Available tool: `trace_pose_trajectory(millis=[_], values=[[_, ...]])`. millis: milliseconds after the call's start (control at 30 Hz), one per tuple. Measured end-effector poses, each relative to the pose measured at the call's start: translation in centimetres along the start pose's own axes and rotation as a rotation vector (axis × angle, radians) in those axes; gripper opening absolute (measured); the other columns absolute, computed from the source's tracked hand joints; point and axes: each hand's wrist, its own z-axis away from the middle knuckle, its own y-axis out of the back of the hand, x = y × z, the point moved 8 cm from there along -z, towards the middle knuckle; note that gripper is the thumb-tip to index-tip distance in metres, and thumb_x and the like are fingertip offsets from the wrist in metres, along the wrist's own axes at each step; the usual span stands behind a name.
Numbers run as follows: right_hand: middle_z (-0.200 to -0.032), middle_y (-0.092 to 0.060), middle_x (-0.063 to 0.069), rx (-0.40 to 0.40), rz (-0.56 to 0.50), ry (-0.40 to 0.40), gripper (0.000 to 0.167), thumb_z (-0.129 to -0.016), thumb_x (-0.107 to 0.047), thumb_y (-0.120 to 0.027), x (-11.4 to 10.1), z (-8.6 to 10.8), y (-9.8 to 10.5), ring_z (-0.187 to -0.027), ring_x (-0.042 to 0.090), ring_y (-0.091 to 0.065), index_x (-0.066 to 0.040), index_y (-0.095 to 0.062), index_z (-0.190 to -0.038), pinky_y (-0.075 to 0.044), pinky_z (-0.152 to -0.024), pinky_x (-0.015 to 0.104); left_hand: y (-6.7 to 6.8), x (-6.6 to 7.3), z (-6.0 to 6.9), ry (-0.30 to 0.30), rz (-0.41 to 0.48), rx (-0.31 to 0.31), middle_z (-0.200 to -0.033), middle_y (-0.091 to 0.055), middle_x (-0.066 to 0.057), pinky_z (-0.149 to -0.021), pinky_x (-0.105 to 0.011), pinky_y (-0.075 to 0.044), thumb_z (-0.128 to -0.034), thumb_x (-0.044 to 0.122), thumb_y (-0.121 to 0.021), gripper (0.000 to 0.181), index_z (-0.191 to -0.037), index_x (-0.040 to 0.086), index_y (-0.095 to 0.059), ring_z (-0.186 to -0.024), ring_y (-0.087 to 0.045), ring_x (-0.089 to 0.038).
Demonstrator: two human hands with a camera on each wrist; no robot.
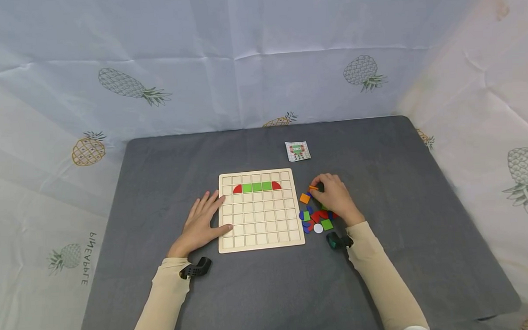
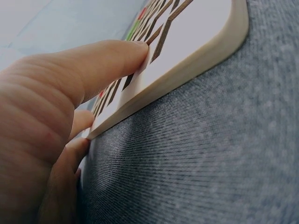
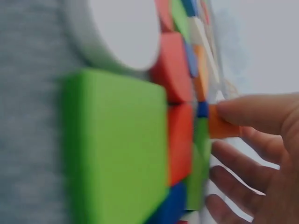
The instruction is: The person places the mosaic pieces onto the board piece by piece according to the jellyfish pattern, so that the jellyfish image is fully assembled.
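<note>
My right grip (image 1: 336,196) pinches an orange piece (image 3: 226,127), its exact shape too blurred to tell, just right of the board's (image 1: 262,247) far half; my left grip (image 1: 201,220), spread, touches the board's left edge.

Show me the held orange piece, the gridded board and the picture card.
Held orange piece (image 3: 224,129): right wrist view, on its exposed face.
Gridded board (image 1: 260,217): head view, bare squares near its middle.
Picture card (image 1: 297,151): head view, printed centre.
</note>
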Motion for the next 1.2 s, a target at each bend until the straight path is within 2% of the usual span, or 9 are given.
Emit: trace_pose_trajectory(millis=[100, 233, 300, 433, 700, 800, 933, 1200], values=[[-0.125, -0.063, 0.02, -0.049, -0.053, -0.004, 0.023, -0.097, -0.023, -0.068, 0.1, -0.3, 0.2, -0.119, 0.038, -0.051, -0.005, -0.067, -0.111, -0.045, -0.102, 0.056, 0.0, 0.1, 0.0, 0.0, 0.0, 0.0, -0.172, -0.015, -0.007, -0.128, -0.053, 0.003, -0.0874, 0.05, -0.075, 0.094, -0.162, 0.018, -0.028, -0.16, -0.001, -0.032], [-0.117, -0.066, 0.016, -0.098, -0.201, -0.025, 0.023, -0.099, -0.026, -0.066, -0.3, -0.7, 0.5, -0.105, 0.031, -0.058, -0.006, -0.064, -0.112, -0.051, -0.092, 0.046, 0.0, 0.1, -0.1, 0.003, -0.002, 0.002, -0.172, -0.015, -0.007, -0.129, -0.053, 0.003, -0.087, 0.049, -0.075, 0.094, -0.162, 0.018, -0.028, -0.16, -0.002, -0.032], [-0.114, -0.067, 0.014, -0.095, -0.275, -0.033, 0.024, -0.1, -0.027, -0.065, -0.8, -0.9, 0.6, -0.1, 0.029, -0.062, -0.007, -0.062, -0.112, -0.053, -0.089, 0.042, -0.1, 0.1, -0.1, 0.002, -0.004, 0.002, -0.172, -0.015, -0.007, -0.129, -0.053, 0.003, -0.0871, 0.049, -0.075, 0.094, -0.162, 0.018, -0.028, -0.16, -0.002, -0.032], [-0.113, -0.068, 0.013, -0.072, -0.366, -0.01, 0.024, -0.099, -0.028, -0.066, -2.3, -1.2, 0.6, -0.101, 0.028, -0.063, -0.008, -0.061, -0.112, -0.054, -0.087, 0.037, -0.2, 0.0, -0.1, 0.001, -0.011, -0.002, -0.172, -0.015, -0.006, -0.129, -0.052, 0.003, -0.0875, 0.05, -0.074, 0.093, -0.162, 0.019, -0.028, -0.161, -0.001, -0.031], [-0.109, -0.07, 0.015, -0.06, -0.558, 0.032, 0.024, -0.099, -0.025, -0.067, -4.3, -1.6, -0.1, -0.096, 0.033, -0.063, -0.006, -0.065, -0.113, -0.054, -0.078, 0.034, -0.2, -0.1, -0.1, 0.007, -0.001, 0.001, -0.172, -0.013, -0.005, -0.129, -0.052, 0.004, -0.0869, 0.051, -0.075, 0.095, -0.162, 0.02, -0.027, -0.161, 0.0, -0.03], [-0.109, -0.07, 0.015, -0.063, -0.589, 0.034, 0.024, -0.099, -0.025, -0.067, -4.5, -1.5, -0.7, -0.093, 0.033, -0.06, -0.005, -0.066, -0.114, -0.051, -0.074, 0.031, -0.5, 0.1, -0.2, 0.0, 0.006, -0.001, -0.173, -0.012, -0.004, -0.129, -0.052, 0.005, -0.087, 0.052, -0.074, 0.095, -0.162, 0.021, -0.026, -0.161, 0.001, -0.03], [-0.106, -0.068, 0.013, -0.08, -0.581, 0.045, 0.024, -0.1, -0.025, -0.066, -5.0, -1.4, -1.3, -0.088, 0.029, -0.054, -0.007, -0.068, -0.115, -0.045, -0.069, 0.028, -0.8, 0.1, -0.1, 0.002, 0.006, -0.009, -0.173, -0.012, -0.004, -0.129, -0.052, 0.005, -0.0875, 0.052, -0.074, 0.094, -0.162, 0.02, -0.026, -0.161, 0.001, -0.03], [-0.115, -0.071, 0.011, -0.12, -0.562, 0.054, 0.024, -0.102, -0.024, -0.063, -6.5, -1.2, -1.2, -0.1, 0.029, -0.062, -0.01, -0.068, -0.12, -0.051, -0.082, 0.032, -0.1, -0.1, 0.0, -0.002, 0.004, -0.003, -0.173, -0.012, -0.006, -0.129, -0.052, 0.005, -0.0873, 0.05, -0.075, 0.095, -0.162, 0.019, -0.026, -0.161, 0.001, -0.03]])
